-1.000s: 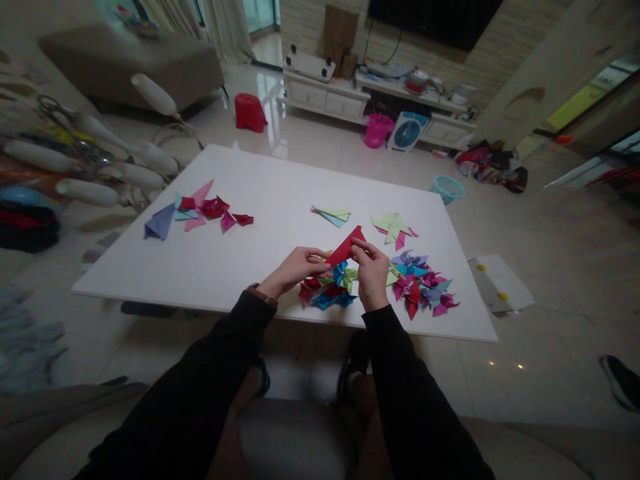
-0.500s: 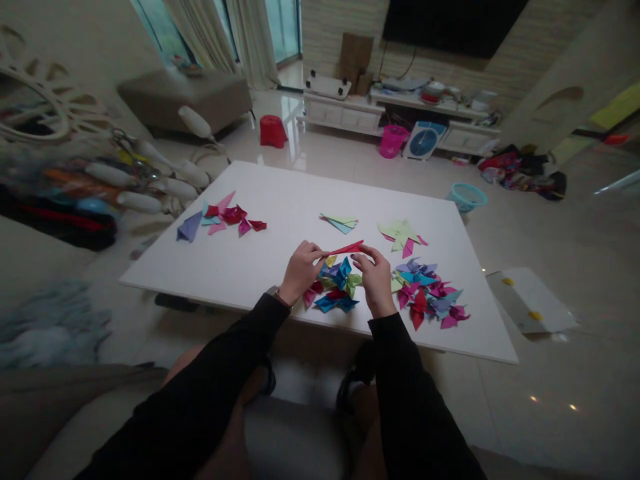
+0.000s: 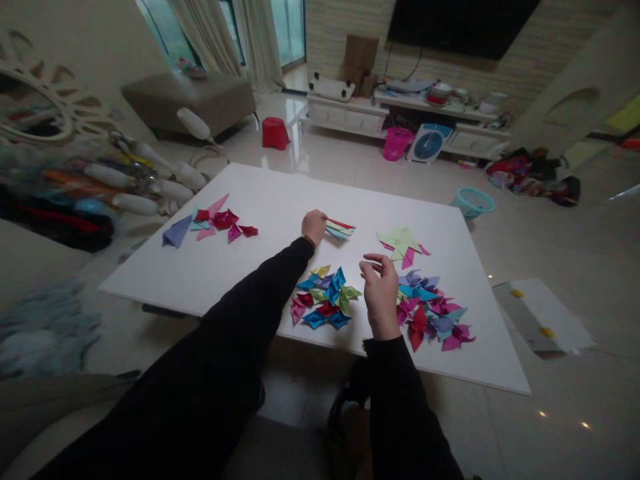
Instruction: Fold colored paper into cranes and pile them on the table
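Observation:
My left hand reaches out over the table, its fingers closed on one end of a red folded paper strip. The strip lies on or just above pale green and light blue folded papers; I cannot tell whether it rests on them. My right hand is raised with loosely curled fingers apart and nothing in it. It is between a pile of blue, green, red and yellow folded paper shapes and another pile of purple, pink, red and blue ones. Beyond it are pale green folded papers with pink ones underneath.
More pink, red and purple folded papers lie at the left of the white table. A blue basket stands on the floor past the right edge. A red stool and a pink bin are farther back.
My left hand has moved away from me with the red strip, to the pale green and blue papers. My right hand has let go of the strip and drawn slightly back.

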`<action>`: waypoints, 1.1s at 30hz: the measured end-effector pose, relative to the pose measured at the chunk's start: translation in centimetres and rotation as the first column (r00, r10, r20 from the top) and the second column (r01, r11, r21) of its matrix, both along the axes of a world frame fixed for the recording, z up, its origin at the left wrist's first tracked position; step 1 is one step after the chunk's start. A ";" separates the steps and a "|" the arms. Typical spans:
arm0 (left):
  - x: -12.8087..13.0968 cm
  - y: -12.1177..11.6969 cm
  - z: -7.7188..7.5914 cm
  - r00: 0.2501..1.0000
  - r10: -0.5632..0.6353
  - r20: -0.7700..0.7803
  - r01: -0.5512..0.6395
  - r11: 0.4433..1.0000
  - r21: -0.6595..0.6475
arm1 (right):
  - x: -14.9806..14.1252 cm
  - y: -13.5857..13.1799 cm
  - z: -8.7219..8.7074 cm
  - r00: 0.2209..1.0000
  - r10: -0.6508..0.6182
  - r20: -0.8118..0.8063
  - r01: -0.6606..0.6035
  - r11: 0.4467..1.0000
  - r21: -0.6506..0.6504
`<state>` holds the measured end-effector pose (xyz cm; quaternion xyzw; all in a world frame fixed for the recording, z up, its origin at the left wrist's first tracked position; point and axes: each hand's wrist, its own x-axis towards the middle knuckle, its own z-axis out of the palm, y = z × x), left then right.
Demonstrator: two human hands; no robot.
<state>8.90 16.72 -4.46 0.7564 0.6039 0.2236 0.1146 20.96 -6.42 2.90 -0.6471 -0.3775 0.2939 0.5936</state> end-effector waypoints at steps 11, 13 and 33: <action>0.5 0.2 -4.8 0.975 -0.144 -0.171 0.137 0.989 -0.055 | -2.1 1.2 0.3 0.995 0.062 0.073 -0.062 0.998 0.005; 0.1 -0.5 -4.9 0.964 -0.187 -0.190 0.185 0.982 -0.025 | -2.4 1.3 0.2 0.995 0.082 0.065 -0.082 0.997 0.006; -4.0 -1.1 -3.5 0.949 -0.260 -0.180 0.276 0.958 0.072 | -2.7 1.5 -0.3 0.989 0.133 0.061 -0.133 0.991 -0.005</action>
